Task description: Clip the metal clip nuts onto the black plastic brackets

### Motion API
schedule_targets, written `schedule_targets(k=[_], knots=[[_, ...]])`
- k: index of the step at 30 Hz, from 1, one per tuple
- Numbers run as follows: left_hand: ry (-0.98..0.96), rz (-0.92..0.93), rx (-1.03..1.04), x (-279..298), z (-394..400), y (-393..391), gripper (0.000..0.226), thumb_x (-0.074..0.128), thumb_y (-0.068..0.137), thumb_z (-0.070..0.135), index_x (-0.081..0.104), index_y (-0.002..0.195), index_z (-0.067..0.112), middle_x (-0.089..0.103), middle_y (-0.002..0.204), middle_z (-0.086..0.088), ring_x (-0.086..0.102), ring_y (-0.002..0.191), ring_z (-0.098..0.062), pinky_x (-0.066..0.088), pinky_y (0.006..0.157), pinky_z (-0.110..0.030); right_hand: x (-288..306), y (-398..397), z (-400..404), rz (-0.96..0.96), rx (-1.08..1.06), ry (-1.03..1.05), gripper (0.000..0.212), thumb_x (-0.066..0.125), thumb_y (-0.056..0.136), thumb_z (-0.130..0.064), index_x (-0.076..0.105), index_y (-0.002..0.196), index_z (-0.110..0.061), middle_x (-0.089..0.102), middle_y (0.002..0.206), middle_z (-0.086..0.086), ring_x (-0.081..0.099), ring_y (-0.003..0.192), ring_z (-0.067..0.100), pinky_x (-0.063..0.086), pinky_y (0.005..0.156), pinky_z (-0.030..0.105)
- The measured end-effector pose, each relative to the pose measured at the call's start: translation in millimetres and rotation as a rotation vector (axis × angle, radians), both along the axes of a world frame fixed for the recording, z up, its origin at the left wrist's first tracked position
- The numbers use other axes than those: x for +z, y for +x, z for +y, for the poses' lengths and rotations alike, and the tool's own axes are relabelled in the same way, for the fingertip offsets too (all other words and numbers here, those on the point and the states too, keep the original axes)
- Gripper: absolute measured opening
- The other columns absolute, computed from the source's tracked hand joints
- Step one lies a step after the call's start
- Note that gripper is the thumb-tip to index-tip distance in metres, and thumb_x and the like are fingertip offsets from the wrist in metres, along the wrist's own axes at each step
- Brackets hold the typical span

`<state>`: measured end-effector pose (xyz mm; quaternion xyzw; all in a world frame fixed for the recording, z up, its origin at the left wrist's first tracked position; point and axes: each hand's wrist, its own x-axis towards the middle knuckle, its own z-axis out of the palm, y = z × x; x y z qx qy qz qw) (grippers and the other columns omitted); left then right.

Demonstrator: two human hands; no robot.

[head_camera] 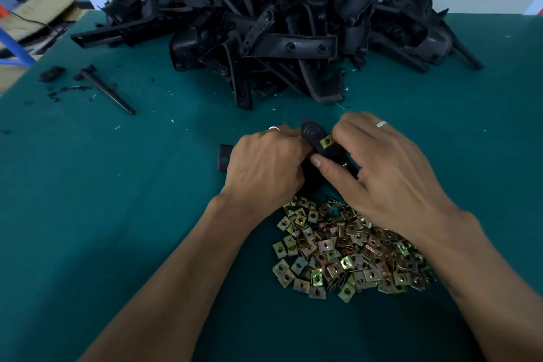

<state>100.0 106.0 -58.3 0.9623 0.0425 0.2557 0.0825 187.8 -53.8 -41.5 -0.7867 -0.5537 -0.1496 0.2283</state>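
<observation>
Both hands together: left hand (264,164) gripping black bracket (316,138), right hand (379,167) pinching clip nut (326,142) onto it. Loose clip nut pile (346,253) lying under wrists; bracket heap (264,32) sitting beyond hands.

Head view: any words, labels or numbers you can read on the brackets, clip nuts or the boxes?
None can be read.
Cardboard box, far left: faint marks, too blurred to read.
Pile of brackets, pile of clip nuts, bracket held in both hands: no lettering visible.
</observation>
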Motion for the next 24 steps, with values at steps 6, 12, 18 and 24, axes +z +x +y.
schedule_targets(k=[6,12,18,24], knots=[[0.019,-0.024,-0.006,-3.2,-1.6,1.6,0.011,0.063,0.065,0.004,0.057,0.065,0.013,0.057,0.063,0.001,0.052,0.051,-0.028,0.006,0.053,-0.015,-3.6,-3.4,1.1,-0.017,-0.083,0.084,0.035,0.059,0.098,-0.040,0.045,0.079,-0.013,0.041,0.077,-0.005,0.041,0.073,0.018,0.028,0.058,0.030],[-0.036,-0.054,-0.053,-3.2,-1.2,1.1,0.032,0.058,0.065,0.007,0.030,0.070,0.023,0.035,0.066,0.010,0.040,0.050,-0.024,0.007,0.051,-0.017,-5.7,-6.0,4.1,-0.046,-0.100,0.094,0.034,0.058,0.101,-0.033,0.047,0.080,-0.008,0.040,0.081,0.001,0.034,0.077,0.016,0.027,0.061,0.030],[-0.043,0.003,-0.047,-4.9,1.6,1.4,0.047,0.061,0.069,0.007,0.019,0.064,0.025,0.036,0.063,0.005,0.028,0.053,-0.021,0.008,0.049,-0.023,-1.0,-4.9,5.7,-0.077,-0.043,0.015,0.031,0.051,0.105,-0.029,0.047,0.083,-0.008,0.036,0.084,0.002,0.036,0.078,0.022,0.028,0.076,0.032],[-0.039,0.042,-0.045,-3.5,2.3,0.3,0.056,0.060,0.072,0.010,0.009,0.063,0.030,0.030,0.064,0.009,0.029,0.056,-0.024,0.007,0.049,-0.026,0.9,-8.3,8.9,-0.112,-0.066,-0.024,0.026,0.052,0.104,-0.025,0.050,0.087,-0.005,0.049,0.088,0.012,0.046,0.083,0.032,0.037,0.078,0.042]])
